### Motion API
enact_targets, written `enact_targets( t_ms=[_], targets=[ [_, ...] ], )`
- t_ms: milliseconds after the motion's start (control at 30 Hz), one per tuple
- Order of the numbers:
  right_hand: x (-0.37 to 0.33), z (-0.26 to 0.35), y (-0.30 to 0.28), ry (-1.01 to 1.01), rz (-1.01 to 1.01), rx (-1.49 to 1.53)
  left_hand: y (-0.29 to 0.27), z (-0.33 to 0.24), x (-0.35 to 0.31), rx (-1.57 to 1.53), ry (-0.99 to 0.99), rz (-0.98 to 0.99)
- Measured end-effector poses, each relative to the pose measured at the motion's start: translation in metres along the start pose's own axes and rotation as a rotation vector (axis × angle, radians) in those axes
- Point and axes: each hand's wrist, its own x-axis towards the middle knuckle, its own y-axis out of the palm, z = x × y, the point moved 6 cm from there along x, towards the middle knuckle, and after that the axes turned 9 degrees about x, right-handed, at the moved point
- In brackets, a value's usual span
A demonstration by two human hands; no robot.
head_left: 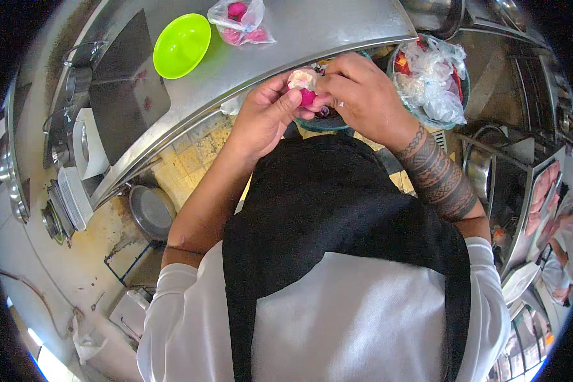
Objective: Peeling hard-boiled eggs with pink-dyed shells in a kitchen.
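No text, label, brand, number or sign can be read anywhere in view.

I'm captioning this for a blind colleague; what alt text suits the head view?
A person's left hand holds what looks like a partly peeled pink egg near a metal counter, the right hand against it. On the counter sit a lime-green bowl and a clear bag of pink items.
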Motion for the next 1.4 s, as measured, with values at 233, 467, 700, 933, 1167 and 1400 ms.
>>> enact_targets(
  t_ms=[233, 467, 700, 933, 1167, 1400],
  targets=[
    [-0.023, -0.019, 0.009, 0.19, -0.173, 0.096, 0.002, -0.001, 0.002, -0.214, 0.075, -0.01],
    [-0.035, -0.032, 0.016, 0.747, -0.26, 0.6, 0.001, -0.004, 0.002, -0.051, 0.078, -0.103],
    [-0.032, -0.035, 0.027, 0.741, -0.277, 0.608, -0.001, 0.0, 0.006, 0.068, 0.15, -0.189],
    [-0.022, -0.021, 0.019, 0.557, -0.354, 0.406, -0.005, -0.002, 0.007, 0.073, 0.161, -0.196],
    [-0.018, -0.019, 0.016, 0.526, -0.393, 0.283, -0.005, -0.002, 0.006, 0.068, 0.132, -0.104],
    [-0.025, -0.027, 0.023, 0.646, -0.408, 0.442, 0.005, -0.003, 0.007, -0.04, 0.15, -0.102]
  ],
)
